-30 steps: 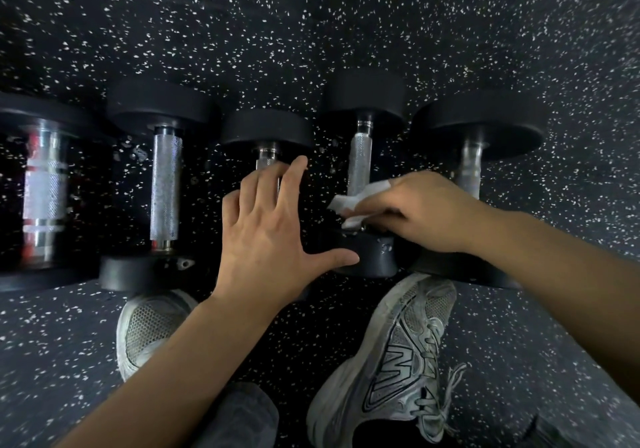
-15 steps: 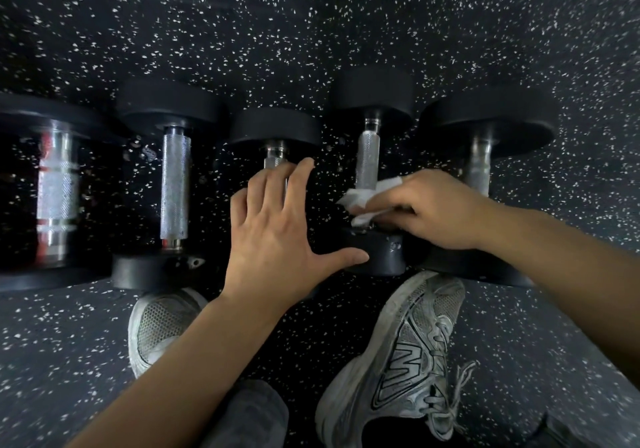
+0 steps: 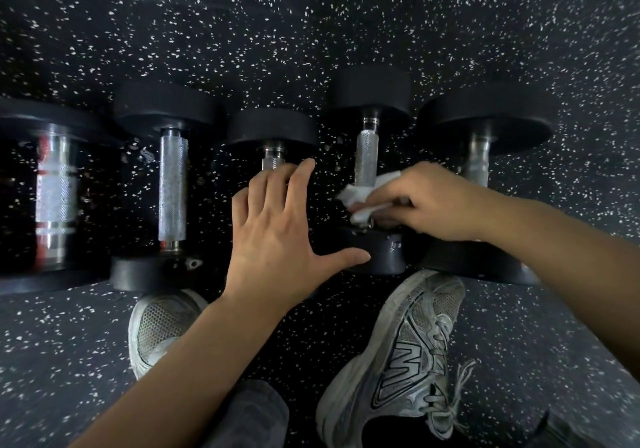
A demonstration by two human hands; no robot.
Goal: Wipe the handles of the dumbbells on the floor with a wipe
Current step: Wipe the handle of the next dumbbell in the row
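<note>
Five dumbbells are laid side by side in a row on the black speckled rubber floor (image 3: 311, 31), each with its handle pointing away from the person. A crumpled white wipe (image 3: 362, 201) is held in the right hand (image 3: 429, 201), whose fingers are curled around it and pressed against the near end of the knurled handle (image 3: 367, 160) of the fourth dumbbell (image 3: 372, 95) from the left, just above that dumbbell's near head. The left hand (image 3: 280, 236) is spread flat over the third dumbbell (image 3: 273, 128), its fingers straight and released, the thumb stretched out towards the near head of the fourth dumbbell; whether the palm actually rests on the covered handle cannot be told. To the left, the second dumbbell (image 3: 172, 184) is seen with its full knurled handle exposed, and the first dumbbell (image 3: 55, 191), a thicker chrome one with red bands, is blurred at the frame's edge. To the right, the fifth dumbbell (image 3: 485, 118) is partly hidden behind the right wrist. Two grey mesh sneakers are planted just below the row: the left sneaker (image 3: 162, 323) beside the second dumbbell's near head, the right sneaker (image 3: 405, 354) beneath the fourth and fifth.
</note>
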